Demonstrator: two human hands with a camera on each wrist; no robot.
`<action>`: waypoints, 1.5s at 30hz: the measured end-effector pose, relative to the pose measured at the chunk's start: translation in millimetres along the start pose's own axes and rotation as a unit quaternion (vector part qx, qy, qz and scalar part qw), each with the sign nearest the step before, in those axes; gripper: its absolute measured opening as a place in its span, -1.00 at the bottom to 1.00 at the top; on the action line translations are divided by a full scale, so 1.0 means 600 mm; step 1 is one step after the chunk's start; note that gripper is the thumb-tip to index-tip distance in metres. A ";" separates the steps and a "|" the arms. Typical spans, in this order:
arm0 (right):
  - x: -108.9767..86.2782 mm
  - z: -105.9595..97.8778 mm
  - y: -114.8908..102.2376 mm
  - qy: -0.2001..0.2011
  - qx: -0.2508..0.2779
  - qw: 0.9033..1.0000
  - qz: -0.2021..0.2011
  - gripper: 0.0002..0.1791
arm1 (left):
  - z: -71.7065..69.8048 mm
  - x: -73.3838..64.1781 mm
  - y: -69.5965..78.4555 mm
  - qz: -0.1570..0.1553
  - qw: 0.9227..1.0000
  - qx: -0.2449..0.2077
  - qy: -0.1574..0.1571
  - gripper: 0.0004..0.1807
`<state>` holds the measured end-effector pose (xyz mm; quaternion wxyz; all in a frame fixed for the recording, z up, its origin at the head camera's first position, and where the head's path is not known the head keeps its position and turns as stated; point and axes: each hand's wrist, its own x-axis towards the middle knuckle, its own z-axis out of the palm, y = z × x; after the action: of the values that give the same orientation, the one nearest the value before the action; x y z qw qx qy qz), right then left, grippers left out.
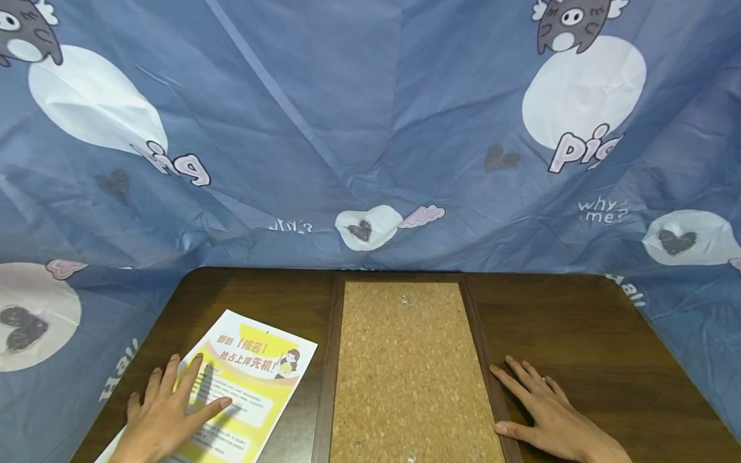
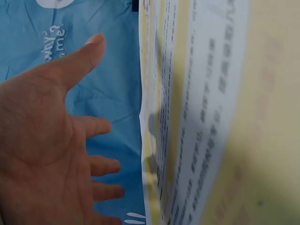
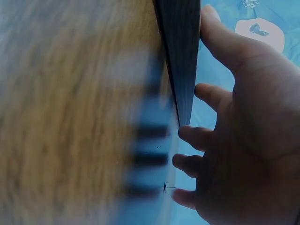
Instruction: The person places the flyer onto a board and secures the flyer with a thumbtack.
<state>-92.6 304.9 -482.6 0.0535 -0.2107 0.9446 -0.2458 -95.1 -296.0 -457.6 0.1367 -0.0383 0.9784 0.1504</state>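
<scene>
A printed flyer point(image 1: 263, 402) in yellow and white, with an orange heading, lies slanted on the left side of the dark wooden table. My left hand point(image 1: 162, 415) is over its left part, fingers and thumb spread; the left wrist view shows the palm facing the sheet and nothing in the grasp. In the middle lies a cork board point(image 1: 408, 366) with a brown wooden frame point(image 1: 476, 321). The right hand point(image 1: 550, 415) is at the frame's right side, thumb and index fingertip right at it. Its other fingers stretch over the table, loosely spread.
Small shiny clear bits point(image 1: 405, 299) show near the board's top and bottom. The dark wood table point(image 1: 579, 328) extends to both sides of the board. A blue patterned cloth point(image 1: 370, 128) hangs behind the table and down around its sides.
</scene>
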 end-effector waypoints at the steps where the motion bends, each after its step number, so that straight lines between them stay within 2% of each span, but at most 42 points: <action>1: 0.000 0.000 0.000 -0.003 0.003 1.000 0.002 -0.16 | 0.000 0.000 -0.002 -0.002 1.000 -0.001 -0.006 0.20; 17: 0.004 -0.001 0.001 -0.029 0.016 0.999 0.022 -0.16 | 0.005 0.007 -0.031 -0.021 0.998 -0.034 -0.056 0.19; 22: 0.002 0.001 0.002 -0.028 0.018 0.999 0.023 -0.15 | 0.003 0.008 -0.043 -0.041 0.992 -0.080 -0.089 0.30; 28: 0.001 -0.001 0.003 -0.032 0.034 0.998 0.032 -0.17 | 0.006 0.012 -0.049 -0.064 0.989 -0.082 -0.104 0.42; 32: 0.000 -0.001 0.003 -0.032 0.036 0.998 0.033 -0.17 | 0.009 0.015 -0.048 -0.080 0.988 -0.087 -0.100 0.49; 38: 0.001 -0.002 0.002 -0.035 0.048 0.998 0.033 -0.17 | 0.010 0.017 -0.041 -0.136 0.985 -0.086 -0.067 0.71; 42: 0.001 -0.001 0.003 -0.036 0.050 0.998 0.033 -0.16 | 0.009 0.011 -0.036 -0.151 0.984 -0.082 -0.052 0.67; 45: 0.001 -0.001 0.004 -0.034 0.048 0.998 0.033 -0.16 | 0.005 0.006 -0.032 -0.147 0.986 -0.075 -0.037 0.59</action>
<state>-94.0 306.5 -483.3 0.1041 -0.1848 0.9357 -0.2819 -95.7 -313.3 -466.9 0.1897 -0.1864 0.9424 0.2030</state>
